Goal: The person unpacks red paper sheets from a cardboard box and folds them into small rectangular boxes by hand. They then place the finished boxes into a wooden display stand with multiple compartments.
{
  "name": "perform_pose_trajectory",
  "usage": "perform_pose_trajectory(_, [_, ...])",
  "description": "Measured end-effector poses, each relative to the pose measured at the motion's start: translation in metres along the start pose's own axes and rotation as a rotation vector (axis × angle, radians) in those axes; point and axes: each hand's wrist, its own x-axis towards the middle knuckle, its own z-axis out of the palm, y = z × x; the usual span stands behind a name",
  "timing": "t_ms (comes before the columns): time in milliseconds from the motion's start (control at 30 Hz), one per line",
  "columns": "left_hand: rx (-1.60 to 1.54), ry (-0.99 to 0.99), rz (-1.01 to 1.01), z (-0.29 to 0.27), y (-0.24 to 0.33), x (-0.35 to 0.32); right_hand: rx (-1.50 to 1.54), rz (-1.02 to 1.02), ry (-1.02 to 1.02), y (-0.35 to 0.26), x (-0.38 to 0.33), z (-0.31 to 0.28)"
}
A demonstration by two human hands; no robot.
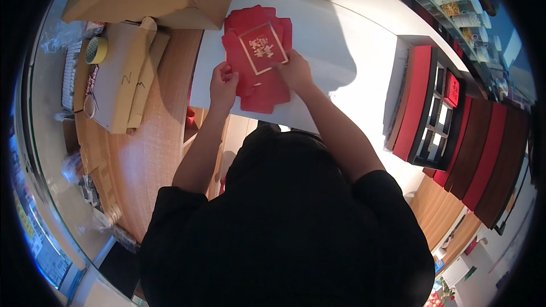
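White counter [341, 40] carried the flat red box blank [259, 65]; my left hand [223, 86] pinched its edge, my right hand [294, 71] pressed flat, open. A careless fold could crease it.

A flat red die-cut card box blank [257, 74] with a gold-framed panel of gold characters lies unfolded on the white surface [335, 45], at twelve o'clock from the person, flaps spread.
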Motion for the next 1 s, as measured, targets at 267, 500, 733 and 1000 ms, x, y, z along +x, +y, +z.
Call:
perform_pose_trajectory(267, [-0.135,-0.036,0.035,-0.006,0.039,-0.009,0.722,0.16,0.14,0.026,-0.024,-0.066])
perform_pose_trajectory(500, [-0.595,-0.621,0.13,0.051,0.142,-0.05,0.86,0.018,0.039,-0.007,-0.098,-0.137])
perform_pose_trajectory(733, [-0.291,-0.718,0.402,0.087,0.178,-0.064,0.571,-0.334,0.199,-0.018,-0.122,-0.175])
perform_pose_trajectory(1000, [0.068,-0.951,1.027,0.108,0.216,-0.097,1.179,-0.55,-0.153,0.003,-0.141,-0.205])
